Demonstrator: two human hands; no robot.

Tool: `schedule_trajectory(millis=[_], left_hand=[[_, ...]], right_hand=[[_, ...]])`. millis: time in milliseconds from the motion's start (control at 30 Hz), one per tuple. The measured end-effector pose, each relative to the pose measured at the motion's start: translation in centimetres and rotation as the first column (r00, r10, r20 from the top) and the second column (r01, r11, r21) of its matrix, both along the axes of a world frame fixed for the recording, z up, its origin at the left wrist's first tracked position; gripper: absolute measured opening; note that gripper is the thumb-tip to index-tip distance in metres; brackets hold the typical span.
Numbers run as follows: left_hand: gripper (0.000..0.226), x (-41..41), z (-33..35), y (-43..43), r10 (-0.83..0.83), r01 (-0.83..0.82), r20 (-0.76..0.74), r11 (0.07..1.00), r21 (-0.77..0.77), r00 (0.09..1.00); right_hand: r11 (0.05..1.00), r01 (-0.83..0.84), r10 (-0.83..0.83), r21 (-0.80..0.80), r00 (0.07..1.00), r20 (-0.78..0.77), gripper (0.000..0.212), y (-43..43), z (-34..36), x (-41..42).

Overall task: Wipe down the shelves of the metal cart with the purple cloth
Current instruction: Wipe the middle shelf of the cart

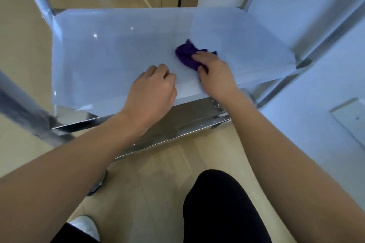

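the right hand [215, 71] grips the bunched cloth [187, 55] and presses it on the top shelf [75, 116], right of the middle and a little back from the front edge. the left hand [154, 89] rests just beside it, nearer the front, fingers curled under with nothing visible in them; the two hands are close but apart. the shelf seems to be covered by a pale film [256, 51] whose edge hangs loose over the front left corner. that is the main risk: a hard stroke could drag or wrinkle the film, or tear it at the loose edge, rather than clean it. the cloth is wadded small, so each pass likely covers a narrow strip, and the back corners and the left half could be missed. the cart stands on a wheel [97, 184], and a strong push may roll it away if the left hand does not brace it. the lower shelf [177, 124] shows droplets, so it probably needs wiping too and could be forgotten under the overhang.
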State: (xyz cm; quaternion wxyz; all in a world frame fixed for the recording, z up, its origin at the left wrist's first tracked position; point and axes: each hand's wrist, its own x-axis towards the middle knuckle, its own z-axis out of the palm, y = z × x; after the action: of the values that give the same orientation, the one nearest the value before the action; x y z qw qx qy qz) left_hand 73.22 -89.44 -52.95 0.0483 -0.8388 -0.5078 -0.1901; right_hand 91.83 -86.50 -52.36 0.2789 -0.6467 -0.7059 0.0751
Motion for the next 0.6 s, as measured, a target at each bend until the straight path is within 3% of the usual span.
schedule_trajectory(millis=[200,267,400,500,600], left_hand=[[0.027,-0.1,-0.4,0.0,-0.034,0.034,0.016,0.999,-0.009,0.999],[0.027,-0.1,-0.4,0.0,-0.025,0.025,0.01,1.0,-0.013,1.0],[0.027,-0.1,-0.5,0.2,-0.016,0.016,-0.001,1.0,-0.012,1.0],[0.026,-0.1,-0.4,0.3,-0.018,0.02,0.061,0.999,-0.032,0.998],[0.025,-0.1,-0.5,0.3,-0.024,0.029,0.11,0.999,-0.039,0.994]], right_hand=[[0.948,0.314,-0.313,-0.053,0.95,0.015,0.045,1.2,0.3,4.3],[0.96,0.278,-0.278,-0.033,0.961,0.012,0.044,1.0,0.2,1.7],[1.0,0.005,-0.005,0.014,0.999,-0.036,0.035,0.7,-0.3,-3.7],[1.0,-0.007,0.005,-0.018,0.995,-0.096,0.035,1.1,0.0,-3.6],[0.993,0.107,-0.11,0.058,0.993,0.051,0.044,0.2,-0.3,-2.9]])
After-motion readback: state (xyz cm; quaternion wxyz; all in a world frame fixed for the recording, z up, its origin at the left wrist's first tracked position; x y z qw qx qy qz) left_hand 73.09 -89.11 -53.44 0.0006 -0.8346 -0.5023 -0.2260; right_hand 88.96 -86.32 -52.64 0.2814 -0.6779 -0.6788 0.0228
